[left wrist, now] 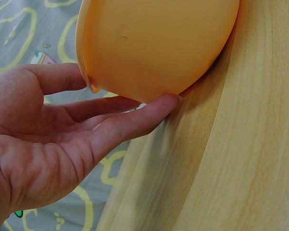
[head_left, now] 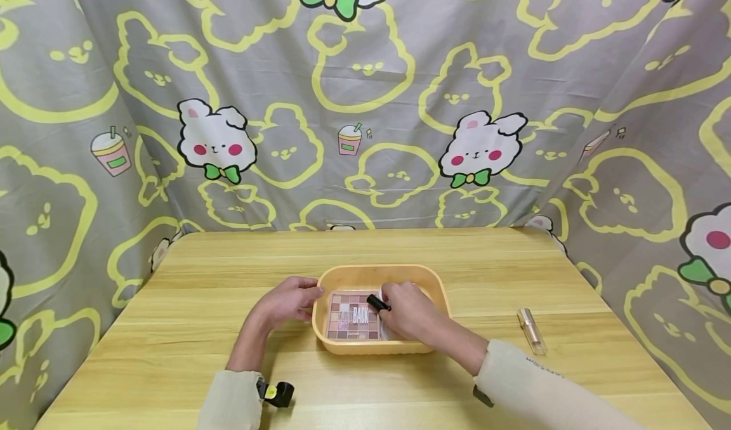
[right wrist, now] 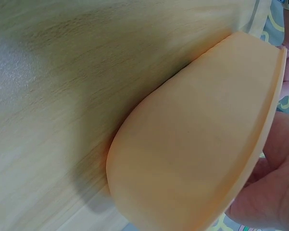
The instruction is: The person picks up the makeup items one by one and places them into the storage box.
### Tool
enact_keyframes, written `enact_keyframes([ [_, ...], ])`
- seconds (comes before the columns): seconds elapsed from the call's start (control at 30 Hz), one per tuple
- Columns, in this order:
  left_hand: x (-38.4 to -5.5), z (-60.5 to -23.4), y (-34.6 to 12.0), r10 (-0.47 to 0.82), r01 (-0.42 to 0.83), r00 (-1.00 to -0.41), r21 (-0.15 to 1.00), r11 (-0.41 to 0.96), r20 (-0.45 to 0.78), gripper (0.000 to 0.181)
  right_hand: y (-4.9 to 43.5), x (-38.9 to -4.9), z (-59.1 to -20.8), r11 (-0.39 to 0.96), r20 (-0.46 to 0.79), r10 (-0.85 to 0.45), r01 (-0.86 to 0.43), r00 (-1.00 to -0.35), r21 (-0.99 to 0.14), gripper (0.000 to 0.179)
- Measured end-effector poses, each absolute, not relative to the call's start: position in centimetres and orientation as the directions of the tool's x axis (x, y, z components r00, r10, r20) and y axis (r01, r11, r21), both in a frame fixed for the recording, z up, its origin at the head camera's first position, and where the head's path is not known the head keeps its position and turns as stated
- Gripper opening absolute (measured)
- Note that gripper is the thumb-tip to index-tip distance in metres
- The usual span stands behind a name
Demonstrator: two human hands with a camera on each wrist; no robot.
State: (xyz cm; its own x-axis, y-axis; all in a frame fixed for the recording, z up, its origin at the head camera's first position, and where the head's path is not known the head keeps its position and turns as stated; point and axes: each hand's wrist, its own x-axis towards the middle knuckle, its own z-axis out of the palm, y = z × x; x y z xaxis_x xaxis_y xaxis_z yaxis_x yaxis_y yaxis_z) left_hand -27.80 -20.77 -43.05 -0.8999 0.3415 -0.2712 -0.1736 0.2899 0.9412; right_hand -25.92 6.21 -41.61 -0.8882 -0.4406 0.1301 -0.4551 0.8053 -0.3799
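A yellow-orange plastic basket (head_left: 374,347) stands on the table in the head view. Inside, on its left side, lies an eyeshadow palette (head_left: 354,322) with a grid of pinkish and brown squares. My right hand (head_left: 412,309) reaches into the basket and pinches a small black tube (head_left: 377,302) over the palette's right edge. Something white (head_left: 388,333), mostly hidden, shows beneath that hand. At the basket's left end, my left hand (head_left: 292,300) touches the rim and outer wall with fairly straight fingers; the left wrist view shows its thumb (left wrist: 156,113) against the lower wall.
A lipstick (head_left: 531,332) with a clear cap lies on the wooden table (head_left: 188,328) right of the basket. Behind and at both sides hangs a grey patterned curtain (head_left: 274,195). A small black device (head_left: 278,393) is strapped at the left sleeve.
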Motion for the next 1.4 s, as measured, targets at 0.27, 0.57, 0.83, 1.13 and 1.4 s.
enact_keyframes([
  [0.27, -27.8, -43.0, -20.7, 0.342, -0.174, -0.9, 0.941, 0.291, -0.272, 0.05, 6.3, -25.8, -41.5, 0.805, 0.137, -0.432, -0.45, -0.891, -0.387, 0.023],
  [0.57, -27.8, -43.0, -20.7, 0.334, -0.174, -0.902, 0.939, 0.298, -0.273, 0.05, 6.4, -26.0, -41.4, 0.818, 0.147, -0.42, -0.443, -0.896, -0.366, 0.021],
  [0.83, -27.8, -43.0, -20.8, 0.339, -0.168, -0.901, 0.939, 0.299, -0.269, 0.051, 6.6, -25.9, -41.0, 0.826, 0.146, -0.397, -0.422, -0.906, -0.374, 0.015],
  [1.13, -27.7, -43.0, -20.8, 0.357, -0.159, -0.896, 0.942, 0.295, -0.263, 0.051, 7.3, -26.1, -40.3, 0.811, 0.17, -0.396, -0.43, -0.903, -0.396, 0.015],
  [1.4, -27.9, -43.0, -20.8, 0.356, -0.166, -0.894, 0.94, 0.298, -0.271, 0.051, 8.2, -26.3, -40.2, 0.806, 0.258, -0.38, -0.455, -0.888, -0.378, 0.01],
])
